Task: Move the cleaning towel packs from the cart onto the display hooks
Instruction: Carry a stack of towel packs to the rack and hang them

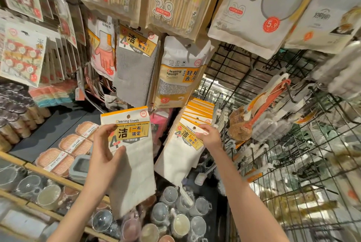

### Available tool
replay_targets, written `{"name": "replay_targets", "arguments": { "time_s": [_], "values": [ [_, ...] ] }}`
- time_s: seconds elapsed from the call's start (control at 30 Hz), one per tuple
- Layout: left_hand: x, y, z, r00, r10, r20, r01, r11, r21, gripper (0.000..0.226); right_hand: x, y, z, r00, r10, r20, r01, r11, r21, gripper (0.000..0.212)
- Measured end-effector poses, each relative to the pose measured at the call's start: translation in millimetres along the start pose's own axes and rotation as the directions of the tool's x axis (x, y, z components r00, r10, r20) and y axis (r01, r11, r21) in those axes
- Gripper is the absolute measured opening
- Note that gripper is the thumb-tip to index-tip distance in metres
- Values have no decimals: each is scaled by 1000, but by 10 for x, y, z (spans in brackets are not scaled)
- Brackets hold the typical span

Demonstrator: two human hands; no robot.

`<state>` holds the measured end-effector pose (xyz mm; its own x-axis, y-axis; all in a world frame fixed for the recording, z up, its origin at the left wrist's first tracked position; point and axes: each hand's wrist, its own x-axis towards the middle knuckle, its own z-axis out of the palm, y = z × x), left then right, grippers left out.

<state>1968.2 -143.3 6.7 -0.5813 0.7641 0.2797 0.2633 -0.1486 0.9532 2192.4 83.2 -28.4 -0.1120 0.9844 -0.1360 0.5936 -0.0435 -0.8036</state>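
Observation:
My left hand [105,150] grips a white cleaning towel pack [134,173] by its yellow-and-white header card, holding it upright in front of the display. To its right, a row of several identical white towel packs [175,159] hangs on a display hook. My right hand [210,136] pinches the header card of the front pack in that row. Above them hangs a grey cleaning towel pack [132,73]. The cart is not in view.
A cleaning sponge pack [177,77] and household gloves [101,50] hang above. A black wire grid wall [293,163] with brushes [259,109] stands at the right. Below are glass cups [175,220] and packs of orange sponges [72,144] on a shelf with a wooden edge.

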Motion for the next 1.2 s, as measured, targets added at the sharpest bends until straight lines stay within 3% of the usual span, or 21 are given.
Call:
{"name": "replay_targets", "arguments": {
  "time_s": [0.23, 0.33, 0.53, 1.0, 1.2],
  "values": [
    [40, -31, 14, 1000, -17, 11, 17, 1000, -5, 61, 8, 41, 150, 982, -41, -186, 45, 999, 16, 20],
    [69, -71, 25, 1000, -16, 17, 16, 1000, 22, 58, 14, 71, 218, 955, -114, -273, 103, 993, -54, 19],
    [65, -37, 37, 998, -48, 30, 47, 998, 27, 64, 47, 69, 287, 914, -129, -384, 67, 983, -170, 21],
    [93, -97, -30, 998, -15, 62, 13, 999, 35, 68, 256, -29, 261, 925, -59, -376, -48, 962, -269, 19],
    [93, -115, -42, 995, 5, 104, -11, 999, 50, 62, 193, -37, 208, 928, -97, -361, -20, 951, -307, 22]
  ]
}}
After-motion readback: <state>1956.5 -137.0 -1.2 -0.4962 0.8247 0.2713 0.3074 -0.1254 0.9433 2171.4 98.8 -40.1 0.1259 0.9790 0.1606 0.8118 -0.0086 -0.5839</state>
